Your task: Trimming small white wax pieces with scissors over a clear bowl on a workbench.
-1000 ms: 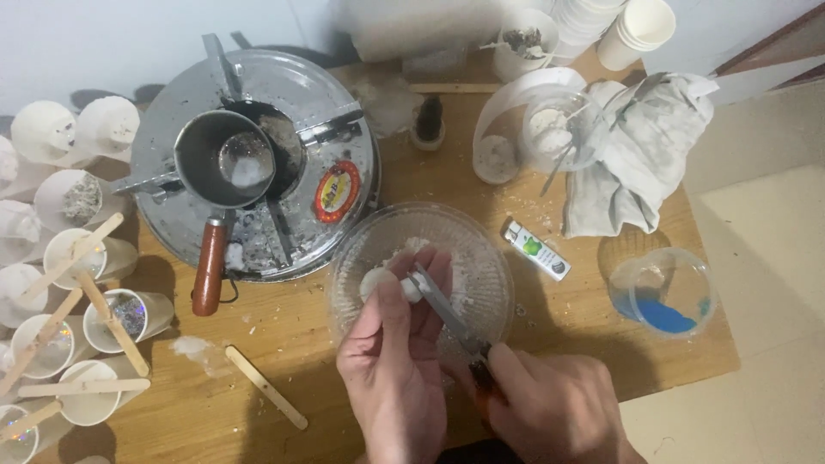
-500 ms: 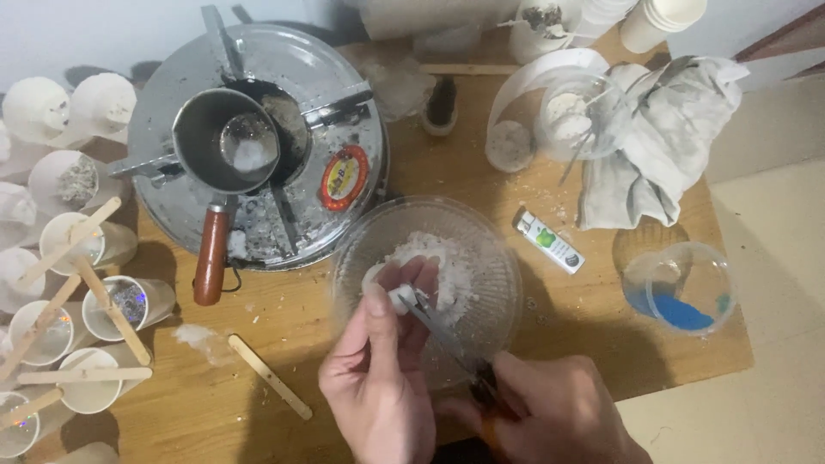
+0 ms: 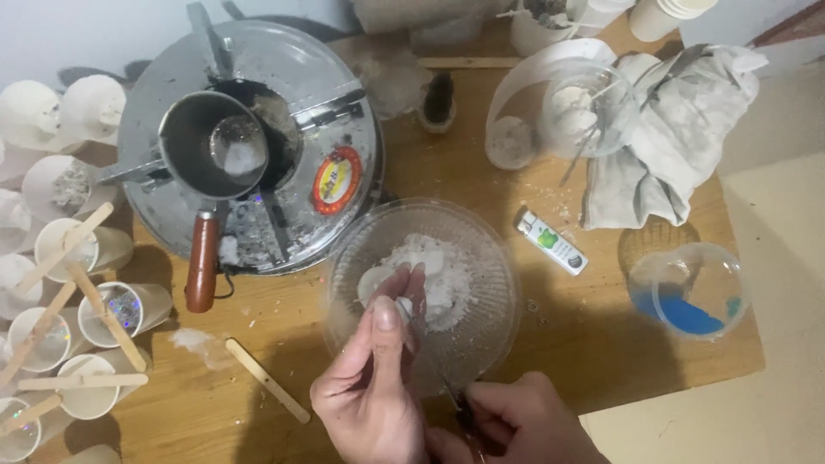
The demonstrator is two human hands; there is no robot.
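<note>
A clear glass bowl (image 3: pixel 490 249) holding white wax chunks (image 3: pixel 434 275) stands on the wooden table (image 3: pixel 447 172). My left hand (image 3: pixel 369 387) hovers over the bowl's near side and pinches a small white wax piece (image 3: pixel 402 305) between thumb and fingers. My right hand (image 3: pixel 524 421), at the bottom edge, grips the dark handle of a knife (image 3: pixel 460 404) whose thin blade runs up toward the piece in my left fingers. The blade tip is hidden behind my left hand.
A round metal burner with a small pot (image 3: pixel 210 155) and red-brown handle sits far left. Paper cups with wooden sticks (image 3: pixel 77 326) line the left edge. A loose stick (image 3: pixel 266 380), a lighter (image 3: pixel 550 242), a grey cloth (image 3: pixel 679 129) and a bowl of blue powder (image 3: pixel 687 296) lie around.
My left hand has shifted slightly toward me and now holds the white piece lower over the bowl's near side. The knife hand has stayed at the bottom edge.
</note>
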